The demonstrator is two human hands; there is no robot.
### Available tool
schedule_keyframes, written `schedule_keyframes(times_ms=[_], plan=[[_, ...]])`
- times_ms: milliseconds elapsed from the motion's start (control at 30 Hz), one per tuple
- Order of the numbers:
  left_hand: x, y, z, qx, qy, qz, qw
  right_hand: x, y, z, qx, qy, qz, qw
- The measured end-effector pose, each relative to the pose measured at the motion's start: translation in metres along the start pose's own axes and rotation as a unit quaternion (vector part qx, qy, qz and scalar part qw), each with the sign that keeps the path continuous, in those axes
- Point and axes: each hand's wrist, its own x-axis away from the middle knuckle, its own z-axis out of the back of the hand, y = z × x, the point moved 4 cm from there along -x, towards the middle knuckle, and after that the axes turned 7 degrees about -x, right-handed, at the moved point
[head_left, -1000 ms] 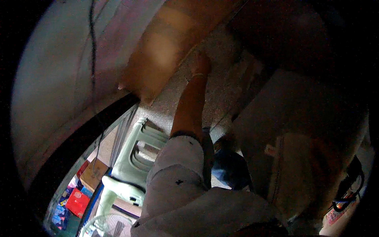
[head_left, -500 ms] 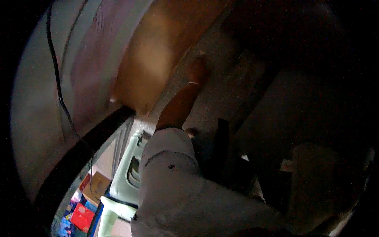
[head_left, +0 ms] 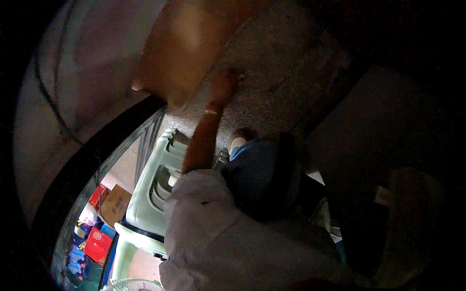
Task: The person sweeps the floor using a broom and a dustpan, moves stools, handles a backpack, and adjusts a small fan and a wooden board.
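My left hand (head_left: 225,86) reaches down over a dark speckled floor (head_left: 281,53), beside the lower edge of a brown panel (head_left: 179,53). Its fingers look closed, though the shade blurs them. A small pale thing (head_left: 241,76) shows at the fingertips; its kind is too small and dark to make out. A light band (head_left: 210,111) circles the wrist, and a pale sleeve (head_left: 204,208) covers the upper arm. My right hand does not show. Just right of the arm is a bent knee in dark blue cloth (head_left: 257,165), with a light shoe (head_left: 236,143) in front of it.
Pale green plastic chairs (head_left: 145,206) stand close on the left. Beyond them are a cardboard box (head_left: 115,204), a red box (head_left: 98,245) and a fan's round guard (head_left: 136,285). A dark frame (head_left: 104,128) and a hanging cable (head_left: 60,116) run along the left.
My left hand has moved left and slightly nearer across the floor, the pale speck at its fingertips moving with it. The view has shifted, showing more chair, the shoe and the fan.
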Motion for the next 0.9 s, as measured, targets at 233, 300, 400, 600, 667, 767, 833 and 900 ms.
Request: schedule_keyframes(times_ms=[233, 300, 400, 600, 667, 767, 833, 900], plan=[[-0.039, -0.008, 0.013, -0.14, -0.053, -0.179, 0.972, 0.01, 0.004, 0.005, 0.017, 0.006, -0.013, 1.0], [-0.045, -0.005, 0.009, -0.091, -0.105, -0.107, 0.984, 0.012, 0.008, 0.005, 0.016, 0.01, -0.019, 1.0], [-0.029, 0.006, -0.015, -0.028, -0.127, -0.135, 0.982, 0.016, 0.01, 0.007, 0.014, 0.012, -0.025, 1.0], [-0.014, 0.095, -0.023, 0.131, -0.149, 0.047, 0.979, 0.023, 0.016, 0.011, 0.018, 0.017, -0.042, 0.999], [-0.017, 0.097, -0.035, 0.107, -0.186, 0.121, 0.969, 0.017, 0.019, 0.013, 0.018, 0.01, -0.031, 0.999], [-0.028, 0.093, -0.079, 0.089, -0.187, 0.074, 0.976, 0.021, 0.018, 0.016, 0.022, 0.018, -0.048, 0.998], [-0.027, 0.093, -0.083, 0.068, -0.068, 0.01, 0.995, 0.024, 0.015, 0.02, 0.023, 0.021, -0.047, 0.998], [-0.031, 0.093, -0.089, -0.007, -0.039, 0.023, 0.999, 0.021, 0.016, 0.022, 0.027, 0.02, -0.032, 0.999]])
